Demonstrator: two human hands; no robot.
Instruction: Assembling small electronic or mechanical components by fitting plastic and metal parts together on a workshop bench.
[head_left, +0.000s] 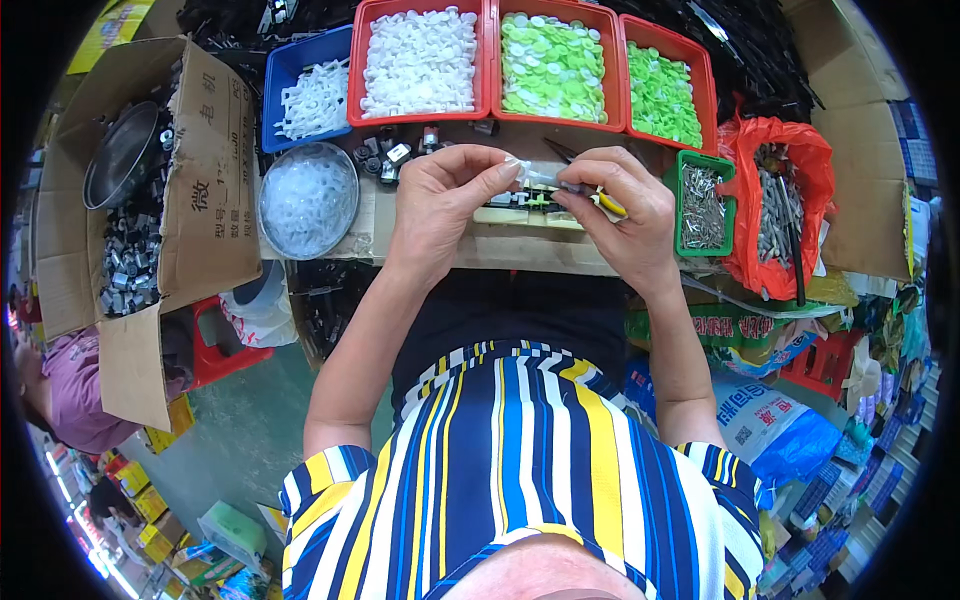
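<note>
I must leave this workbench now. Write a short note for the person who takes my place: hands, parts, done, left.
Left hand: pinches one end of a small clear plastic part.
Right hand: holds the other end, with a yellow-handled tool.
Parts: white caps in the red tray, green caps in the next tray, metal pins in the green bin.
Done: cannot tell.
Left: the part in hand.
</note>
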